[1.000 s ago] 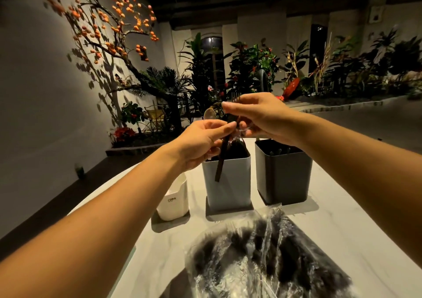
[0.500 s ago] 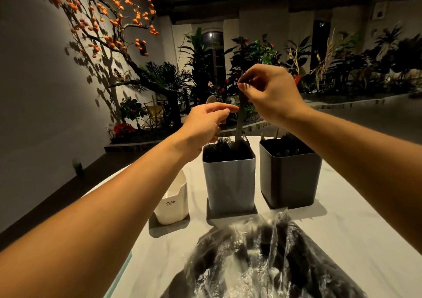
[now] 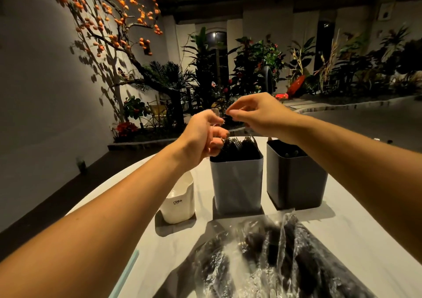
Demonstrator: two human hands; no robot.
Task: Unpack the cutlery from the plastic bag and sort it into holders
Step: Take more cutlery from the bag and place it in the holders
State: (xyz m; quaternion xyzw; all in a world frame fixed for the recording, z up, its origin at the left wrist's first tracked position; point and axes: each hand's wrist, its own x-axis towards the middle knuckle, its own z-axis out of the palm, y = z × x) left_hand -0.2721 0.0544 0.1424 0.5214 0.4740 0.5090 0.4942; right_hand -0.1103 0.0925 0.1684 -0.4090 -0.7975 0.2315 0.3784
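Above the grey holder (image 3: pixel 236 183) packed with dark cutlery, I note my left hand (image 3: pixel 201 135) and right hand (image 3: pixel 258 114) loosely curled, grasping nothing discernible; sorting appears mid-course, next requiring a reach to the near plastic bag (image 3: pixel 274 259) of remaining cutlery.

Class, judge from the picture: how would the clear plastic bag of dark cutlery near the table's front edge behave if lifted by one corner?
The plastic bag looks crinkled and thin, so it would probably sag floppily. Its glossy film may be slippery. The dark cutlery inside would likely slide and shift.
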